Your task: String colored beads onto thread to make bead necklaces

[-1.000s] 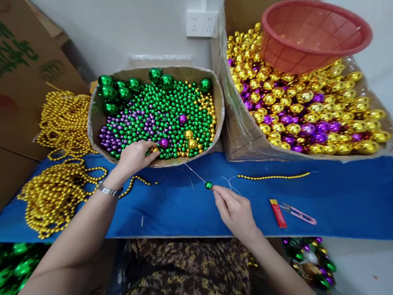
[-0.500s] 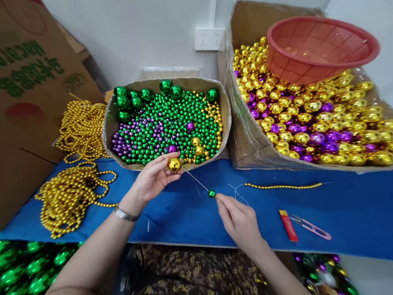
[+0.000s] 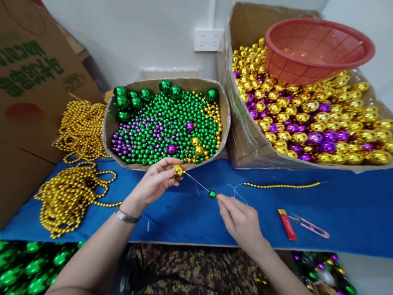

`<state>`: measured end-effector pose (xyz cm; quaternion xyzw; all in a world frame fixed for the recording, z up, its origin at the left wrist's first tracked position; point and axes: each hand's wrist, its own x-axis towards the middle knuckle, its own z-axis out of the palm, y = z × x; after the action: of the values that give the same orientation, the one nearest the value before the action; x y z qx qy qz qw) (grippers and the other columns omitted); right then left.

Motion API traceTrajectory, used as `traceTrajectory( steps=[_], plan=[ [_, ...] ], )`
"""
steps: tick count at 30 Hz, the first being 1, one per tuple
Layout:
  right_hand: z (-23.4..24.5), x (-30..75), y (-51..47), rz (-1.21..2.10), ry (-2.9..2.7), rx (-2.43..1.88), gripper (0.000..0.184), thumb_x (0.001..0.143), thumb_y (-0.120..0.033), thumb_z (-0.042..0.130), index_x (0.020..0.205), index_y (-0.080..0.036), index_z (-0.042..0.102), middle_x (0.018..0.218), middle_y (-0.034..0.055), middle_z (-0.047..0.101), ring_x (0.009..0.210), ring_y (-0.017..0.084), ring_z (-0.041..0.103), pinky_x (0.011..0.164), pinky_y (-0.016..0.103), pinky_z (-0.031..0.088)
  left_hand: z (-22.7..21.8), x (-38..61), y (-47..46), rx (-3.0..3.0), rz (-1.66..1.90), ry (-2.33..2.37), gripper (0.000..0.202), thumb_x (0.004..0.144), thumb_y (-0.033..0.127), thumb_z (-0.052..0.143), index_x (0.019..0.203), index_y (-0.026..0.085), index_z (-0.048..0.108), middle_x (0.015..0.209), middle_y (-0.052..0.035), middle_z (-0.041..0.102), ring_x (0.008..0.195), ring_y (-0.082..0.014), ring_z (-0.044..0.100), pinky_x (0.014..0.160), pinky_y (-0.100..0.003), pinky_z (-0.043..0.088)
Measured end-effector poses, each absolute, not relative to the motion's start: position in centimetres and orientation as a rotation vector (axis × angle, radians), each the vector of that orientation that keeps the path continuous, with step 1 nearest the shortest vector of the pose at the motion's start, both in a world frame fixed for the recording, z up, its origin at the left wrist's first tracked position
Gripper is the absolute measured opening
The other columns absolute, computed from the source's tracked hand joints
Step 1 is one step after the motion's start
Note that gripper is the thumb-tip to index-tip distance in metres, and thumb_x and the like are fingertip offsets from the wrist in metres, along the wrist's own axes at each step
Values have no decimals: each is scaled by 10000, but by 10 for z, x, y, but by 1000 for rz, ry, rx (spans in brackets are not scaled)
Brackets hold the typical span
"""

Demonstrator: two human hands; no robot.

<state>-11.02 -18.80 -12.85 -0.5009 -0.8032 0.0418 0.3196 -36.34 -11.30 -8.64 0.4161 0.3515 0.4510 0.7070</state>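
My left hand [image 3: 156, 181] pinches a large shiny gold bead [image 3: 178, 171] between thumb and fingers, just in front of the bead box. A thin straight needle [image 3: 198, 182] runs from beside the gold bead to a smaller green bead [image 3: 212, 194] threaded on it. Its tip meets the gold bead's right side; whether it is inside the hole I cannot tell. Closed at the needle's other end, right beside the green bead, is my right hand [image 3: 241, 219]. Fine loose thread [image 3: 237, 192] lies on the blue cloth behind that hand.
A cardboard box [image 3: 228, 123] holds green, purple and gold beads. The larger carton [image 3: 248, 148] at right holds gold and purple beads, with a red basket [image 3: 317, 52] on top. Gold bead strands [image 3: 66, 195] lie left. Pink thread snips [image 3: 310, 225] and a red packet [image 3: 287, 225] lie right.
My left hand has shifted slightly right and down, bringing the gold bead against the needle's tip. My right hand and the green bead stay nearly in place.
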Motion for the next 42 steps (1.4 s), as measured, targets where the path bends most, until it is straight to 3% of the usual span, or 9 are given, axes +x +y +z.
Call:
traceTrajectory(
  steps=[5, 10, 12, 16, 21, 31, 37, 42],
  plan=[
    [-129, -113, -188, -1, -2165, -1313, 286, 967, -218, 413, 1036, -178, 688, 648, 29, 656, 554, 142, 615, 555, 240, 457, -89, -356, -120, 1112, 981, 852, 315, 760, 218, 726, 1065, 159, 671, 1032, -88, 679, 791, -116, 608, 616, -178, 511],
    [-131, -122, -189, 288, -2041, -1271, 281, 982, -237, 384, 1060, -189, 650, 898, 62, 726, 774, 153, 689, 704, 233, 522, -92, -340, -131, 897, 1012, 771, 336, 748, 246, 743, 1069, 183, 667, 1037, -77, 681, 894, -176, 656, 786, -303, 558],
    [-135, -122, -190, 301, -2030, -1275, 280, 981, -240, 385, 1061, -191, 649, 895, 61, 726, 780, 152, 691, 711, 228, 525, -93, -336, -134, 829, 1016, 741, 341, 745, 243, 748, 1070, 181, 664, 1035, -79, 679, 898, -189, 667, 806, -328, 560],
    [-142, -118, -191, 87, -2086, -1364, 279, 968, -233, 408, 1034, -192, 676, 732, 48, 706, 633, 157, 672, 602, 235, 506, -96, -333, -138, 796, 1030, 780, 321, 738, 204, 754, 1045, 163, 670, 994, -70, 679, 854, -168, 673, 787, -301, 563],
    [-144, -123, -191, 271, -2021, -1300, 268, 977, -236, 400, 1063, -187, 648, 913, 67, 732, 769, 165, 700, 693, 248, 536, -97, -334, -140, 740, 1047, 781, 344, 738, 198, 755, 1061, 154, 644, 1006, -83, 682, 870, -185, 681, 792, -308, 561],
    [-143, -122, -189, 408, -2015, -1239, 271, 975, -254, 402, 1052, -192, 654, 896, 64, 730, 767, 169, 701, 678, 255, 543, -98, -337, -139, 656, 1013, 750, 360, 680, 212, 801, 994, 142, 641, 993, -81, 688, 864, -201, 685, 773, -308, 556],
    [-148, -120, -190, 321, -2033, -1311, 275, 969, -271, 412, 1045, -207, 669, 841, 67, 727, 736, 168, 697, 683, 252, 542, -100, -331, -145, 801, 1064, 837, 346, 680, 213, 799, 985, 150, 647, 979, -75, 688, 835, -183, 676, 751, -304, 558],
    [-141, -125, -191, 546, -1976, -1218, 244, 972, -253, 400, 1016, -200, 635, 912, 61, 722, 776, 165, 696, 699, 249, 536, -101, -324, -152, 837, 994, 801, 356, 668, 211, 806, 986, 154, 657, 1011, -81, 675, 845, -188, 670, 761, -319, 558]
  ],
)
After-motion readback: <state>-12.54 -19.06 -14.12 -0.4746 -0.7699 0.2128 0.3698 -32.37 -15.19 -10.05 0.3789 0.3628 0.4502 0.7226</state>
